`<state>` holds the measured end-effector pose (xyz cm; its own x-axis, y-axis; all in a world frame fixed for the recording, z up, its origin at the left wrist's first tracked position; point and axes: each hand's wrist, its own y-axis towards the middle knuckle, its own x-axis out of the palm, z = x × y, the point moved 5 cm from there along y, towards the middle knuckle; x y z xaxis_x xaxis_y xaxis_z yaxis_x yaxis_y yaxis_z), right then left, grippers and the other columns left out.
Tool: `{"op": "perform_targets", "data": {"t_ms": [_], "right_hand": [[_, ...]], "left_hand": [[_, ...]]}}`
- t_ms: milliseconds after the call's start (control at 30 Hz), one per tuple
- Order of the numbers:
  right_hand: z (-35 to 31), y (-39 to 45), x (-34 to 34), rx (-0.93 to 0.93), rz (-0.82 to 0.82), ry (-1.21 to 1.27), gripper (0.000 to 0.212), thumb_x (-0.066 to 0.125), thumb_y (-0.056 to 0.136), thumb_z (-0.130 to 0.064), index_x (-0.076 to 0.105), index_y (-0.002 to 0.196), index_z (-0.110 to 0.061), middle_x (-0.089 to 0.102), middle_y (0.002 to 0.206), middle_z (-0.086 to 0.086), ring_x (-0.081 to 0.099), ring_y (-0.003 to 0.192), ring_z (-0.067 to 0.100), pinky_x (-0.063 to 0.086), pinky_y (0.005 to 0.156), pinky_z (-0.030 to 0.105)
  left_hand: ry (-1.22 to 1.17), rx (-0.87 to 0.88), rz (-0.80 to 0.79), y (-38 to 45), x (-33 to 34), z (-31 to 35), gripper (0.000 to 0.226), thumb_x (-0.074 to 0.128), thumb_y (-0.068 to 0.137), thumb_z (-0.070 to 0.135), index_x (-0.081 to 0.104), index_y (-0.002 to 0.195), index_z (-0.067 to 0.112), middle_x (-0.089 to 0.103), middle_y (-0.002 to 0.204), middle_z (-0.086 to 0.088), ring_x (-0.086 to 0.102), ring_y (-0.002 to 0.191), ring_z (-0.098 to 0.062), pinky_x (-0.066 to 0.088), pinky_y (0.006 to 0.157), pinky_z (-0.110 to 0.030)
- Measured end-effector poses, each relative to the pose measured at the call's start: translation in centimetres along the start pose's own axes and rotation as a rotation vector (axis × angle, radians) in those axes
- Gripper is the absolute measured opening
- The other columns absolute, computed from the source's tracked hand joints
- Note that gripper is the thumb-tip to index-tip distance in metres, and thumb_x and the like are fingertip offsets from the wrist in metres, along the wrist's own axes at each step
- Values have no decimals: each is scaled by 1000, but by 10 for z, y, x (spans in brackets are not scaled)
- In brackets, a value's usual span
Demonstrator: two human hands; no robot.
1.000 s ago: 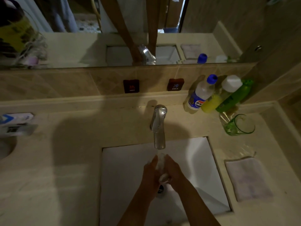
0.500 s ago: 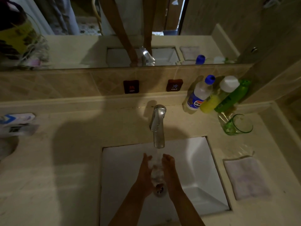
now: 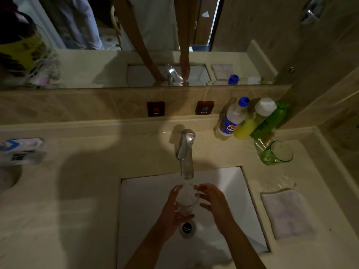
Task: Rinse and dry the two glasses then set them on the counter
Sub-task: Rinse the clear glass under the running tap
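A clear glass [image 3: 186,200] sits upright under the faucet [image 3: 186,152], over the white sink [image 3: 151,200] and just above the drain [image 3: 187,227], with a thin stream of water running into its open mouth. The left hand [image 3: 172,212] holds it — fingers [image 3: 186,217] wrapped under the base and along the left wall, thumb up near the rim. The right hand [image 3: 213,200] is beside the glass on the other side, its fingers [image 3: 202,188] spread and loosely curled; the top fingertips reach the rim, though whether they touch it is hard to tell in the dim light. A green glass [image 3: 275,153] lies tipped on the table [image 3: 87,181] at the right, just in front of three bottles [image 3: 250,119] leaning against the tiled wall. Nearer the front edge — right of the sink — a folded pale cloth [image 3: 287,212] lies flat.
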<state>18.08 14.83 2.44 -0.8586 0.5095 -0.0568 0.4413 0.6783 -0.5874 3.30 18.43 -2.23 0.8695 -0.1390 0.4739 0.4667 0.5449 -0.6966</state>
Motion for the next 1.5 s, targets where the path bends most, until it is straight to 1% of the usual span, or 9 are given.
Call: {"op": "perform_targets", "data": {"t_ms": [267, 433, 633, 733, 867, 1033, 1233, 1333, 1500], "right_hand": [[-106, 9, 8, -455, 19, -265, 15, 54, 99, -24, 68, 97, -25, 71, 101, -5, 65, 99, 13, 53, 90, 33], [-159, -2, 47, -913, -130, -764, 35, 50, 91, -6, 65, 121, -17, 57, 134, 0, 51, 123, 9, 38, 106, 19], [-157, -2, 61, -1054, -187, -1063, 48, 39, 90, -24, 59, 131, -10, 50, 145, 3, 30, 138, 13, 7, 115, 8], [-141, 1, 61, -1147, -180, -1148, 54, 54, 88, -11, 45, 142, -6, 36, 153, 5, 18, 146, 16, 10, 121, 20], [-117, 7, 58, -995, -166, -1305, 100, 66, 74, 3, 10, 154, -18, -1, 160, -5, -1, 149, 16, 27, 116, 38], [-112, 7, 54, -1009, -186, -1367, 98, 63, 76, 1, 11, 156, -23, 0, 163, -9, -6, 151, 13, 13, 120, 44], [-112, 2, 40, -858, -208, -766, 77, 40, 75, 10, 38, 148, -16, 30, 158, -1, 23, 148, 11, 24, 119, 25], [-79, -13, 13, -532, 61, -405, 59, 43, 87, 14, 59, 125, -29, 61, 131, -5, 59, 109, -2, 51, 95, 20], [14, -43, -5, -163, 124, -315, 17, 63, 93, -25, 57, 109, -28, 64, 112, -5, 61, 109, 15, 48, 80, 16]], "left_hand": [[-14, -183, 79, -2, 12, 7, 25, 54, 96, 57, 60, 115, 43, 44, 146, -15, 57, 123, -44, 62, 75, -48], [10, -190, 118, 7, 13, 7, 25, 57, 95, 55, 61, 116, 41, 45, 144, -13, 60, 116, -42, 61, 67, -43], [-2, -217, 153, 13, 12, 5, 36, 59, 95, 55, 56, 124, 33, 57, 120, -6, 61, 114, -39, 58, 75, -44], [27, -195, 117, 17, 8, 1, 24, 60, 97, 48, 60, 118, 37, 55, 135, -12, 61, 115, -39, 59, 69, -41], [94, -124, 82, 25, 3, -3, 32, 66, 99, 27, 55, 122, 46, 46, 144, -6, 60, 116, -35, 61, 67, -36], [56, -174, 97, 22, 3, -5, 20, 63, 99, 38, 64, 118, 44, 51, 140, -7, 59, 117, -38, 62, 68, -38], [80, -129, 102, 10, 2, -2, 19, 62, 98, 40, 66, 116, 42, 56, 133, -4, 58, 118, -35, 61, 69, -39], [87, -97, 88, 0, -2, -1, 43, 71, 81, 49, 67, 123, 37, 58, 133, -8, 59, 119, -37, 62, 78, -44], [32, -29, 91, -21, -10, -9, 53, 60, 88, 53, 61, 134, 27, 63, 133, -12, 65, 116, -35, 60, 72, -37]]}}
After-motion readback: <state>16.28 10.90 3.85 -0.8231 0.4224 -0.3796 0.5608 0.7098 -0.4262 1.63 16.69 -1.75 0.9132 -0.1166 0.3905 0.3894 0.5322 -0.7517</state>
